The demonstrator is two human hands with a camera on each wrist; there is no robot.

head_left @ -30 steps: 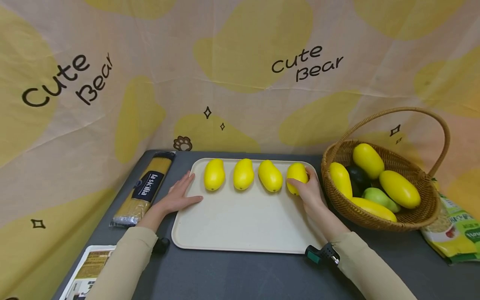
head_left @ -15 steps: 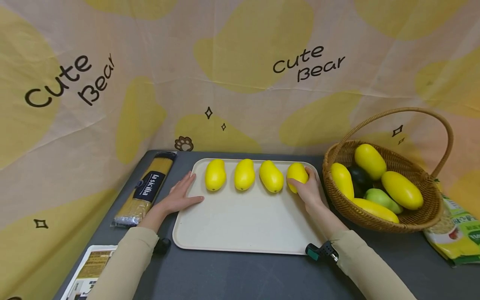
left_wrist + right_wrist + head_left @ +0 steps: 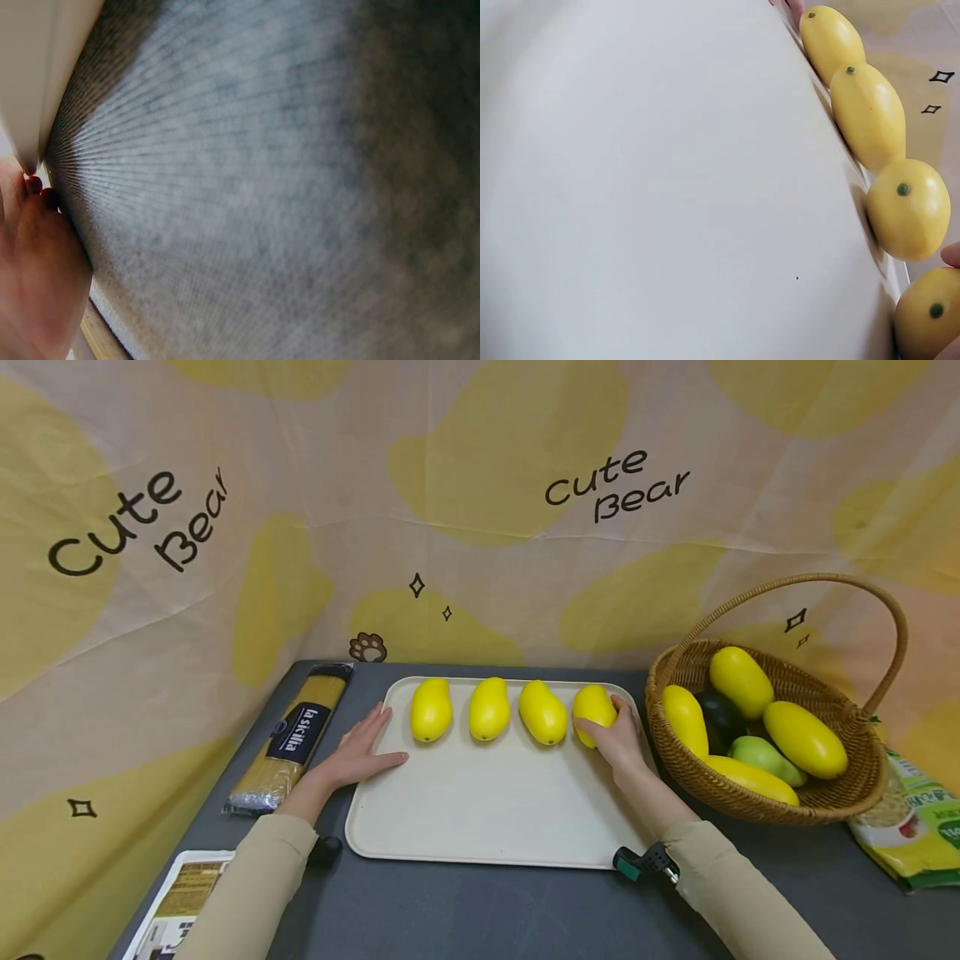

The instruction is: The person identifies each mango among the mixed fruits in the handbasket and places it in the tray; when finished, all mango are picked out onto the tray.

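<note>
From where I stand, the right hand (image 3: 618, 742) has its grip pinching the rightmost yellow mango (image 3: 589, 708), near the far right corner of the cream tray (image 3: 480, 810). Three more mangoes (image 3: 489, 710) lie in a row beside it. The left hand (image 3: 362, 752), grip spread, rests at the tray's left edge, near the spaghetti packet (image 3: 288, 743). Right of the tray, a wicker basket (image 3: 678, 764) of fruit stands on the desk (image 3: 480, 910).

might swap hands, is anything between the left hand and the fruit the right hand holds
Yes: three yellow fruits sit in a row between the left hand and the held fruit. The bare tray on the near side looks like a free way round.
</note>
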